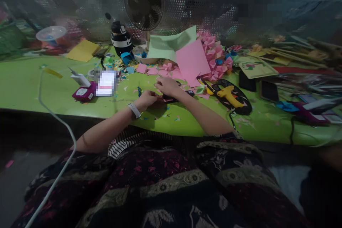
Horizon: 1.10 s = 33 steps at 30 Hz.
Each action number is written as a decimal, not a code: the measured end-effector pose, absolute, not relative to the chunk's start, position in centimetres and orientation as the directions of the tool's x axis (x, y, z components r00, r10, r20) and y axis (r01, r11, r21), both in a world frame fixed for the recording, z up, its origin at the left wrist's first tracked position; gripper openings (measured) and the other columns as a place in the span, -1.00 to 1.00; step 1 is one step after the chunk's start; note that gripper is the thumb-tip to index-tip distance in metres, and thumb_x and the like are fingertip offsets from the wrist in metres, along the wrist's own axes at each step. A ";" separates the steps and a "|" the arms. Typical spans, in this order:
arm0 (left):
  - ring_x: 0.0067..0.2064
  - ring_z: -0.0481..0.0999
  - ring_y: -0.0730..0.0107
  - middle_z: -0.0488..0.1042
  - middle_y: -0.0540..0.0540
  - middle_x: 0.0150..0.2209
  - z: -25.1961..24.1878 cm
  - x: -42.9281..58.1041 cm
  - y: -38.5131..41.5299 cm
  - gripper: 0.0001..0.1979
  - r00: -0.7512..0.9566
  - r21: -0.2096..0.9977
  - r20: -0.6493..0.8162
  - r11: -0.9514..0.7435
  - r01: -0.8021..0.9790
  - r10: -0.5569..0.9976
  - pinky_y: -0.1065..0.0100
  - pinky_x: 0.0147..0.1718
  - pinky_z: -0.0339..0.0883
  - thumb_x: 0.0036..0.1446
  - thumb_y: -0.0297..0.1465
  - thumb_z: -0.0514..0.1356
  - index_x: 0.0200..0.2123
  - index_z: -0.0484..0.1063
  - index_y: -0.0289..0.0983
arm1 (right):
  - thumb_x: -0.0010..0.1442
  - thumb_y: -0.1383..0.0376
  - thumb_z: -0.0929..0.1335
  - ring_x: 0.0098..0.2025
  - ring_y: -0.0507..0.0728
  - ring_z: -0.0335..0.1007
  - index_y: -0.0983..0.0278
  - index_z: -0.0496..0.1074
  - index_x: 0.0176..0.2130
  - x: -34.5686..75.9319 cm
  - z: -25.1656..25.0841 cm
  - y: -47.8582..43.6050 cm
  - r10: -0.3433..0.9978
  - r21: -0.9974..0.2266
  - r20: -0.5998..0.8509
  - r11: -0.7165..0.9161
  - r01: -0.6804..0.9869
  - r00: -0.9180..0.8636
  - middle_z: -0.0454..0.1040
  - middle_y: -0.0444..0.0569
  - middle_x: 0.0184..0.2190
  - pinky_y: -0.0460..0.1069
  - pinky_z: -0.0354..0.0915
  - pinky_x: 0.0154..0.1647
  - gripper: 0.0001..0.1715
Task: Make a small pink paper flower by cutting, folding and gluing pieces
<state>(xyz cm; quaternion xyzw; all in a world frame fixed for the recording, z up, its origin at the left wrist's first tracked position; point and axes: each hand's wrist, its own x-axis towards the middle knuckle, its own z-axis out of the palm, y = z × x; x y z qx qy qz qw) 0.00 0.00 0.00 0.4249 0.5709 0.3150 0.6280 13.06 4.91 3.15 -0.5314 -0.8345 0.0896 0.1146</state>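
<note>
Both my hands meet over the green table near its front edge. My left hand, with a white band on the wrist, has its fingers curled together in a pinch; what it holds is too small to make out. My right hand lies just beyond it, fingers bent down over a small dark object on the table. Small pink paper pieces and scraps lie just behind the hands.
A yellow glue gun rests on a black mat to the right. A large pink sheet, a pile of pink paper flowers, a green sheet, a fan, a black bottle and a white cable are around.
</note>
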 end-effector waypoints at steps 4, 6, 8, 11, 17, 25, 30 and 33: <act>-0.49 0.57 0.43 0.58 -0.10 -0.50 0.3 0.1 -0.1 -0.84 0.153 0.887 -0.461 0.454 0.079 0.874 0.29 -0.26 0.49 0.11 -0.60 0.28 -0.50 0.48 -0.34 | 0.35 0.22 0.26 -0.25 0.16 0.39 0.30 0.49 -0.32 13.1 3.1 5.0 0.907 -0.277 0.093 0.421 0.864 -0.412 0.58 0.12 -0.23 0.03 0.17 -0.28 -0.68; -0.49 0.57 0.43 0.58 -0.10 -0.50 0.4 0.1 -0.1 -0.84 0.160 0.884 -0.467 0.459 0.083 0.870 0.29 -0.26 0.49 0.12 -0.61 0.27 -0.50 0.49 -0.34 | 0.35 0.22 0.25 -0.25 0.16 0.39 0.29 0.49 -0.34 13.2 3.0 5.0 0.907 -0.281 0.093 0.420 0.863 -0.411 0.58 0.11 -0.23 0.03 0.17 -0.27 -0.68; -0.50 0.57 0.43 0.58 -0.11 -0.50 0.4 0.1 -0.1 -0.85 0.158 0.884 -0.467 0.457 0.093 0.870 0.29 -0.25 0.49 0.12 -0.61 0.28 -0.48 0.50 -0.34 | 0.35 0.22 0.26 -0.25 0.16 0.39 0.29 0.49 -0.34 13.1 3.0 5.0 0.909 -0.282 0.094 0.416 0.864 -0.407 0.58 0.10 -0.23 0.03 0.18 -0.26 -0.69; -0.50 0.57 0.43 0.58 -0.10 -0.50 0.4 0.1 -0.1 -0.86 0.145 0.884 -0.467 0.458 0.094 0.872 0.28 -0.24 0.49 0.11 -0.61 0.29 -0.47 0.51 -0.34 | 0.34 0.22 0.26 -0.25 0.16 0.39 0.29 0.50 -0.32 13.1 3.0 5.0 0.912 -0.284 0.092 0.410 0.867 -0.401 0.58 0.10 -0.23 0.03 0.18 -0.26 -0.69; -0.53 0.54 0.47 0.56 -0.07 -0.54 0.5 0.2 -0.2 -0.80 0.137 0.895 -0.447 0.439 0.083 0.884 0.37 -0.33 0.47 0.11 -0.62 0.28 -0.54 0.48 -0.33 | 0.35 0.22 0.25 -0.26 0.15 0.39 0.30 0.50 -0.32 13.2 3.0 5.1 0.906 -0.267 0.089 0.421 0.867 -0.413 0.57 0.11 -0.22 0.02 0.15 -0.29 -0.68; -0.52 0.56 0.44 0.57 -0.05 -0.54 0.4 0.1 -0.1 -0.86 0.135 0.887 -0.461 0.451 0.097 0.877 0.37 -0.33 0.48 0.10 -0.60 0.29 -0.48 0.49 -0.35 | 0.35 0.23 0.23 -0.24 0.14 0.38 0.34 0.51 -0.26 13.1 3.2 5.0 0.905 -0.239 0.073 0.424 0.874 -0.419 0.57 0.10 -0.19 -0.02 0.12 -0.28 -0.67; -0.51 0.55 0.48 0.57 -0.07 -0.53 1.0 0.3 -0.4 -0.82 0.157 0.881 -0.474 0.465 0.092 0.866 0.39 -0.33 0.46 0.16 -0.59 0.26 -0.50 0.49 -0.35 | 0.33 0.26 0.22 -0.21 0.15 0.41 0.34 0.52 -0.25 12.9 3.1 4.9 0.903 -0.208 0.077 0.429 0.879 -0.422 0.57 0.13 -0.15 -0.02 0.15 -0.27 -0.67; -0.48 0.56 0.46 0.56 -0.08 -0.51 0.8 0.3 -0.5 -0.81 0.181 0.878 -0.479 0.470 0.091 0.859 0.37 -0.31 0.46 0.18 -0.57 0.25 -0.49 0.47 -0.33 | 0.30 0.30 0.22 -0.16 0.18 0.43 0.36 0.53 -0.21 12.8 3.2 4.6 0.905 -0.179 0.080 0.426 0.887 -0.419 0.57 0.15 -0.11 -0.02 0.18 -0.24 -0.68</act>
